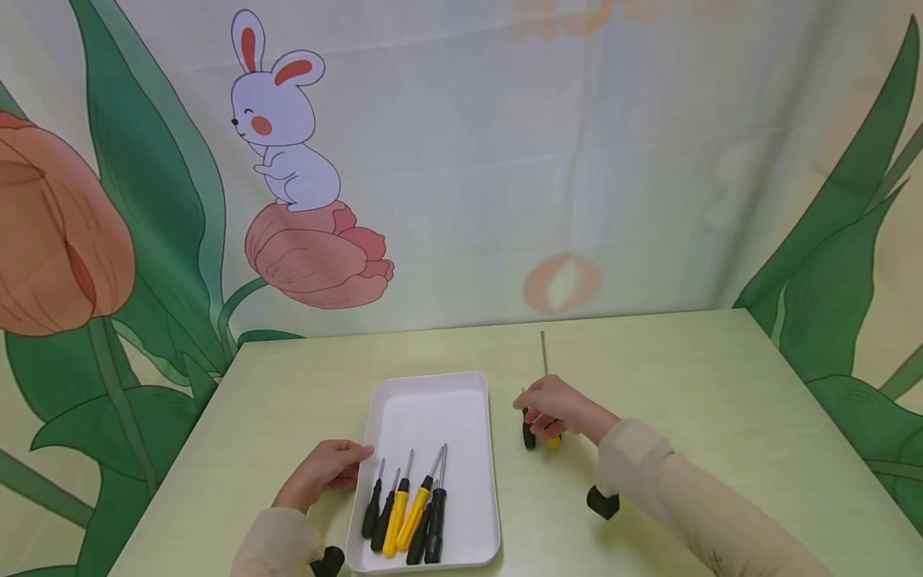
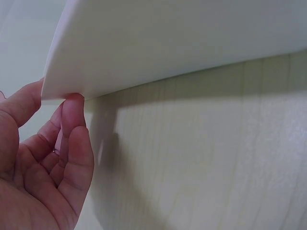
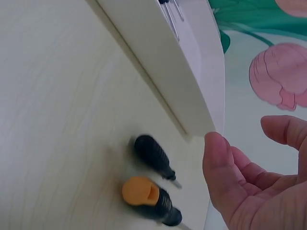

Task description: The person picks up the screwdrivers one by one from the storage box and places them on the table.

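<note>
My left hand (image 1: 326, 473) pinches the left rim of a white tray (image 1: 433, 405); the left wrist view has a fingertip under the edge and the thumb at its other side. Several black and yellow-handled screwdrivers (image 1: 413, 513) lie side by side in the tray's near half, tips pointing away. Right of the tray, my right hand (image 1: 562, 407) is over two more screwdrivers on the table. One is a short black screwdriver (image 3: 152, 154); the other is a longer yellow-and-black screwdriver (image 3: 140, 190). In the right wrist view, thumb and fingers are apart and hold nothing.
The pale wood-look table (image 1: 685, 377) extends on both sides of the tray. Behind it hangs a curtain (image 1: 461, 160) printed with a rabbit and tulips. A black wrist device (image 1: 602, 502) sits under the right sleeve, another (image 1: 328, 561) by the left.
</note>
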Demonstrator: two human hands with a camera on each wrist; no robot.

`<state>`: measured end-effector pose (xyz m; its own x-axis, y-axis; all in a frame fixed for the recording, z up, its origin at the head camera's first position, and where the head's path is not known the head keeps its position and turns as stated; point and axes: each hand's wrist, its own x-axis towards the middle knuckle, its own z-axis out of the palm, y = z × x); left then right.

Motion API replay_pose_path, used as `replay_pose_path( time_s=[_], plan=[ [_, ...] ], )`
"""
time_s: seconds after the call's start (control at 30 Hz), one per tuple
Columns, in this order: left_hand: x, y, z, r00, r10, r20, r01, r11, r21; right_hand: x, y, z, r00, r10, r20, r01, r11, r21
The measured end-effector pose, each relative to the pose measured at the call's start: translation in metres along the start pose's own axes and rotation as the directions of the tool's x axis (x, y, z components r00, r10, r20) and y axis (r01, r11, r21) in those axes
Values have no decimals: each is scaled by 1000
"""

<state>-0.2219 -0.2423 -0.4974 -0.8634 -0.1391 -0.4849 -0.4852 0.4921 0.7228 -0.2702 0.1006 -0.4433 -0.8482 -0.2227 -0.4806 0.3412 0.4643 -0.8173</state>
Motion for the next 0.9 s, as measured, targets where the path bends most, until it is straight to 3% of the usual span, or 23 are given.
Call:
replay_pose_path(
  time_s=[0.5, 0.9],
  plan=[
    [0, 0, 0, 1000, 10, 7, -10, 1000, -4, -21, -9, 45, 988, -121, 98, 129, 988, -82],
    [2, -2, -1, 1000, 1, 7, -1, 1000, -3, -25, -12, 73, 980, -125, 156, 141, 985, -98]
  ],
)
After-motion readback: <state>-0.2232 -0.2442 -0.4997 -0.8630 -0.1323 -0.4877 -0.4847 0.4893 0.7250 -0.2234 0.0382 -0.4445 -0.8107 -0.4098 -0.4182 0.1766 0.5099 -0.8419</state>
